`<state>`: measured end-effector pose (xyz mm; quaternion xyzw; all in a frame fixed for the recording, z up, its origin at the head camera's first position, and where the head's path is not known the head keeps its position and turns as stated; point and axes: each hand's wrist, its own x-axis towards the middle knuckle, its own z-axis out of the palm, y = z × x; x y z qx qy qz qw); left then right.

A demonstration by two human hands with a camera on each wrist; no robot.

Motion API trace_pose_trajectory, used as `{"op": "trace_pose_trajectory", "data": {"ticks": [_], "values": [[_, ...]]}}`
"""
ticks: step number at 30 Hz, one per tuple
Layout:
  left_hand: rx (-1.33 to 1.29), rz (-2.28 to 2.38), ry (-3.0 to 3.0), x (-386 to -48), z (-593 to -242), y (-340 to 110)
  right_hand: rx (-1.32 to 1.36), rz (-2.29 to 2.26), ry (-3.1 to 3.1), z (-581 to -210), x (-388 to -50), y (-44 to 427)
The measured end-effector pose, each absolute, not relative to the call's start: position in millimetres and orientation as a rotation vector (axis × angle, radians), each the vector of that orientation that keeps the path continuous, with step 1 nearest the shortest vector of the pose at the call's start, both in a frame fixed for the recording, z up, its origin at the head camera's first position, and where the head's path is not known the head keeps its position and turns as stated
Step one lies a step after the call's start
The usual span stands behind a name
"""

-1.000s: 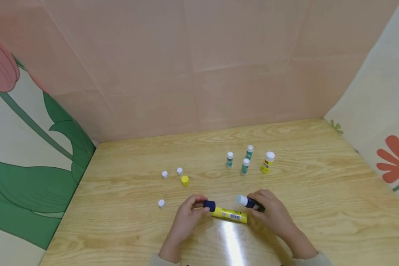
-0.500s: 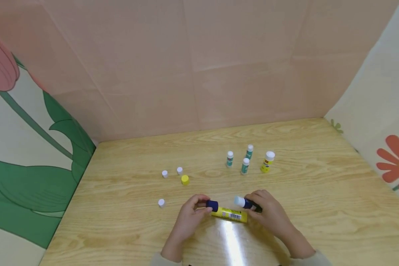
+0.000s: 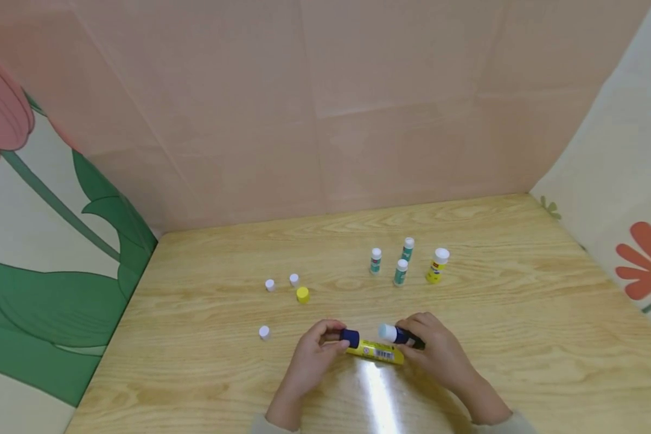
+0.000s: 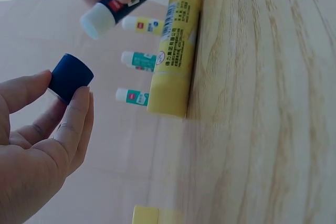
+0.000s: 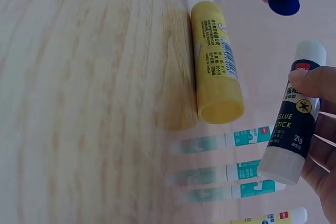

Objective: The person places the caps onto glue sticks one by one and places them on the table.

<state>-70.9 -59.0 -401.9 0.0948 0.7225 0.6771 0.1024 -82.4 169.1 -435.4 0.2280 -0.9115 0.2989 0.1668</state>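
Note:
Between thumb and fingers, my left hand pinches a dark blue cap, its opening turned to the right. My right hand grips a dark blue glue stick by its body, its white end pointing left at the cap. A small gap separates cap and stick. On the table just below them lies a large yellow glue stick on its side; in the head view the cap and left hand partly cover its left end. Neither hand plainly grips it.
Several glue sticks stand upright farther back: teal ones and a yellow one with a white end. On the left lie small white caps and a yellow cap. A pink wall covering rises behind the wooden table.
My left hand has shifted slightly right with the blue cap, and my right hand slightly left with the blue glue stick, so the gap between them has narrowed.

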Motion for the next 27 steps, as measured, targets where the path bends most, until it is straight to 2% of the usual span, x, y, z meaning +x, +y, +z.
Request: {"op": "trace_pose_trajectory", "data": {"ticks": [27], "values": [[0.295, 2.020, 2.101, -71.6, -407.1, -53.6, 0.780, 0.892, -2.473, -441.5, -83.4, 164.9]]}}
